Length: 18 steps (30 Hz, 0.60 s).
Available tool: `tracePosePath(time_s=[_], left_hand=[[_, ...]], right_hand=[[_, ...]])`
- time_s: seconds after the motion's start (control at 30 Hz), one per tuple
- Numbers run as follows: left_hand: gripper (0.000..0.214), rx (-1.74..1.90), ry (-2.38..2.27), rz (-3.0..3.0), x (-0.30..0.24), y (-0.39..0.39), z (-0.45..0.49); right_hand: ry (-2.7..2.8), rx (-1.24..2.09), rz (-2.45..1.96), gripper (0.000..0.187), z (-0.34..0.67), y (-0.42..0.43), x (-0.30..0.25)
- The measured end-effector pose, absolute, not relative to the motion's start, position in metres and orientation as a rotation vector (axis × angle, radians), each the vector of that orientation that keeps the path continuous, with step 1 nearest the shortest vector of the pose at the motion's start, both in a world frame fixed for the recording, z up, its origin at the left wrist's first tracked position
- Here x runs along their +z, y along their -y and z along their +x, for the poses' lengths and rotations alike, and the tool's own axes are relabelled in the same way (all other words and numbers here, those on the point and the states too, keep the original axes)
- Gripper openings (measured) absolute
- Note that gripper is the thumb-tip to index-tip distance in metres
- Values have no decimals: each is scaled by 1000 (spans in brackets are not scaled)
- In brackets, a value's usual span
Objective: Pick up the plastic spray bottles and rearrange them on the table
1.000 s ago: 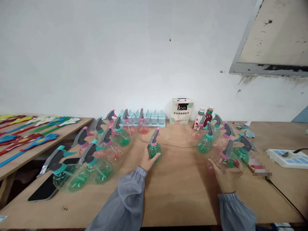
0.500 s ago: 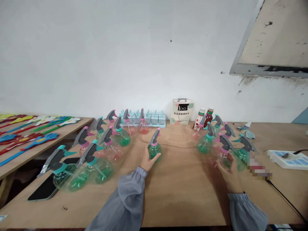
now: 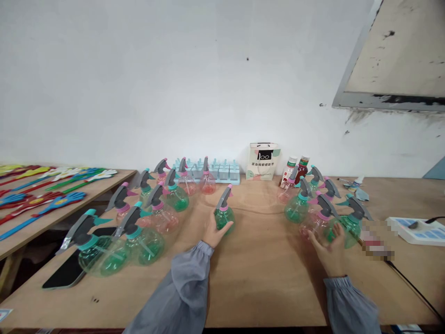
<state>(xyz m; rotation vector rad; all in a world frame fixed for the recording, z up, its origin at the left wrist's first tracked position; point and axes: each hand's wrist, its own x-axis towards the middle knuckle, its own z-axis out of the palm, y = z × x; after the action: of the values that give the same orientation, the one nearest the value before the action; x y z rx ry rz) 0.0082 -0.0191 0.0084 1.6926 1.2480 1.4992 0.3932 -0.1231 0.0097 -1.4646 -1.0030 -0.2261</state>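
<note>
My left hand (image 3: 212, 234) is wrapped round the base of a green spray bottle (image 3: 224, 215) with a grey trigger and pink collar, standing upright in the middle of the wooden table (image 3: 257, 273). My right hand (image 3: 328, 253) has its fingers cupped around the near side of a pink spray bottle (image 3: 318, 221), which stands in a cluster of green and pink spray bottles (image 3: 302, 204) on the right. Both arms wear grey sleeves.
Several more spray bottles (image 3: 139, 232) stand on the left, beside a black phone (image 3: 67, 273). At the back stand a light-blue tray (image 3: 222, 171), a small paper bag (image 3: 263, 161) and two drink bottles (image 3: 295, 169). A white device (image 3: 417, 228) with cable lies right. Coloured hand clappers (image 3: 45, 195) cover a side table.
My right hand has pushed the pink bottle a little away from me into the right cluster and turned its trigger. My left hand and the green bottle have stayed put.
</note>
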Motion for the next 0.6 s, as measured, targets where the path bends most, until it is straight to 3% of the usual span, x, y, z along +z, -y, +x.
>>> tracePosePath(time_s=[0.07, 0.13, 0.23, 0.33, 0.47, 0.53, 0.6], left_hand=[[81, 1503, -1261, 1696, 6, 20, 10], [81, 1528, -1289, 1706, 4, 21, 15], [80, 1562, -1368, 1738, 1, 29, 29], [78, 1516, -1465, 1788, -2, 43, 48], [84, 1404, -1478, 1902, -7, 65, 68], [88, 1353, -1398, 1983, -9, 70, 70], [81, 1373, -1278, 2026, -8, 65, 65]], right_hand=[[944, -482, -1434, 86, 383, 134, 10], [984, -644, -1321, 68, 367, 143, 12], [1262, -496, -1208, 44, 328, 143, 24], [1504, -157, -1216, 49, 280, 119, 43], [1591, 223, -1139, 87, 225, 73, 58], [1560, 368, -1074, 87, 207, 53, 60], [1533, 467, -1024, 71, 198, 39, 60]])
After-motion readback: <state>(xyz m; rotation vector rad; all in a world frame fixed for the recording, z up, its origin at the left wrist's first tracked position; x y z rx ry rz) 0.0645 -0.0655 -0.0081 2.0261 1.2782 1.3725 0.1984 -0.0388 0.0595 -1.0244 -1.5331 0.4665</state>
